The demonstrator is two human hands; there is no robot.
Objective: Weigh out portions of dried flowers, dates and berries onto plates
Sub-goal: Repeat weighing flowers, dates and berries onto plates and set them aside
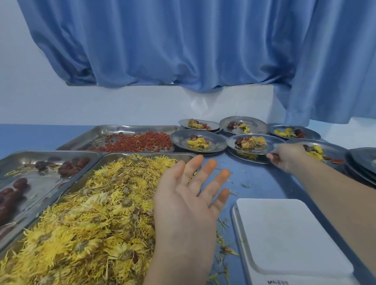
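Blue curtain cloth (177,44) hangs behind the blue table (256,178) where we work. We take the white scale (290,235) at the near edge as our landmark.

Just to the left of the scale stands the flower tray (109,156), heaped with yellow dried flowers (78,224). Farther left of the scale is the date tray (52,152) with dark dates (3,202). Beyond the scale and to the left lies the berry tray (116,127) with red berries (139,142). Loose petals (223,249) lie on the table just beside the left side of the scale.

Our left hand (185,199) hovers left of the scale and a little beyond it, over the right rim of the flower tray. Its fingers are straight and spread, and it holds nothing.

Our right hand (289,157) reaches beyond the scale and pinches the near rim of a plate (276,147) with thumb and curled fingers. This plate carries flowers, a date and berries, and it sits on top of another filled plate. More filled plates (215,145) stand around it, all beyond the scale. A stack of plates (369,161) lies beyond the scale to the right.
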